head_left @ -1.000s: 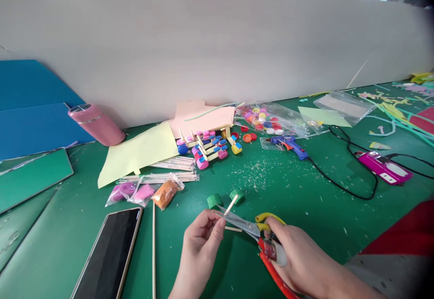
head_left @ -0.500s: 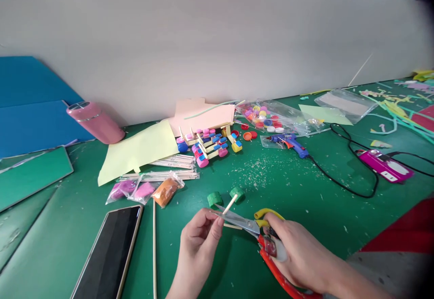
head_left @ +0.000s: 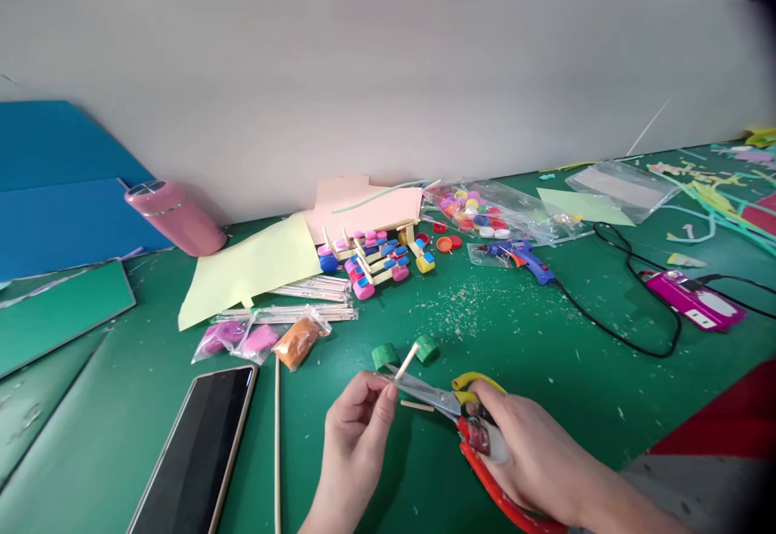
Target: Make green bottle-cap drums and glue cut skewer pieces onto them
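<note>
Between thumb and fingers, my left hand (head_left: 357,441) pinches a short wooden stick (head_left: 407,361) that points up and to the right. My right hand (head_left: 527,445) grips the scissors (head_left: 433,395), which have a yellow and a red handle. Their blades lie against the stick close to my left fingertips; whether they have cut into it I cannot tell. Two green bottle caps (head_left: 428,349) stand just beyond the blades. A short piece of stick (head_left: 417,406) lies on the table below the scissors, and a long wooden stick (head_left: 277,445) lies left of my left hand.
A phone (head_left: 194,445) lies at the left, near bagged clay (head_left: 297,342). Behind are stick-and-cap assemblies (head_left: 381,263), a bag of caps (head_left: 478,211), a blue glue gun (head_left: 525,259) with a black cord, a purple box (head_left: 694,300) and a pink bottle (head_left: 175,217).
The stick and scissors have shifted very slightly left, and the stick stands a little steeper. Both hands keep their hold. The whole view has moved slightly.
</note>
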Tool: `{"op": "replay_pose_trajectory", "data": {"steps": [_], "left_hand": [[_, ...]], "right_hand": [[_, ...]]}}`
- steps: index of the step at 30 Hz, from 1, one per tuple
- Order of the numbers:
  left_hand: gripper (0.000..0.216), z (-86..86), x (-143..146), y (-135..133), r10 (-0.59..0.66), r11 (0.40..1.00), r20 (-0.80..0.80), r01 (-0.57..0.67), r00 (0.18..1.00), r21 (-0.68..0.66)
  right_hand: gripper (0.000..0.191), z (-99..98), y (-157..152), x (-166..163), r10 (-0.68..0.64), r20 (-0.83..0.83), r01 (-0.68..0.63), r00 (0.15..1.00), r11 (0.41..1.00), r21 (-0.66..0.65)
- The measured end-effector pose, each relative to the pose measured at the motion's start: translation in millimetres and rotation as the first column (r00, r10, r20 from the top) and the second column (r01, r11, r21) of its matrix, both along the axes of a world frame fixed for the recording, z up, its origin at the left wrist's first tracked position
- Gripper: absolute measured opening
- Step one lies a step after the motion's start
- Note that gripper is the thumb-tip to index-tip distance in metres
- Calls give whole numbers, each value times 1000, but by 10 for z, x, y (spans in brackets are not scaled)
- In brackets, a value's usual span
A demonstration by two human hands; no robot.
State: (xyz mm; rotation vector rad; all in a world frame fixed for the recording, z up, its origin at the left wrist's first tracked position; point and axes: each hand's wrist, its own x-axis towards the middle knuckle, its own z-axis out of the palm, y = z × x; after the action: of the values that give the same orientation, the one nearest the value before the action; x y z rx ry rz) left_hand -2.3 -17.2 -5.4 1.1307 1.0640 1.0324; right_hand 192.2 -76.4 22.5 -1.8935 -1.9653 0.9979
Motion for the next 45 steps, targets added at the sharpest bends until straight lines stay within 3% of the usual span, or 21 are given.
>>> {"op": "replay_pose_trajectory", "data": {"steps": [7,14,21,28,34,41,45], "left_hand": [[23,12,-25,57,-187,961,259,231,948,-153],[20,-6,17,31,-63,987,252,98,966,-130],[17,3,-37,45,-191,913,512,342,838,-220],[19,-7,12,74,-83,972,385,160,919,-172],[18,15,-22,76,-181,917,496,328,849,-227],[19,21,-1,64,-95,976,358,158,929,-152],[18,27,-22,62,-152,948,446,258,882,-188]], "right_hand": [[15,-3,-37,61,2,-10,-2,1000,1000,23],[13,-26,-27,11,-12,4,12,1000,1000,12],[14,14,-22,53,26,-15,-25,1000,999,30],[14,-19,5,27,0,0,0,1000,1000,17],[17,-8,8,48,17,7,-17,1000,999,41],[14,-10,-3,-8,-18,13,18,1000,999,30],[15,4,2,10,4,-2,-4,1000,998,60]]}}
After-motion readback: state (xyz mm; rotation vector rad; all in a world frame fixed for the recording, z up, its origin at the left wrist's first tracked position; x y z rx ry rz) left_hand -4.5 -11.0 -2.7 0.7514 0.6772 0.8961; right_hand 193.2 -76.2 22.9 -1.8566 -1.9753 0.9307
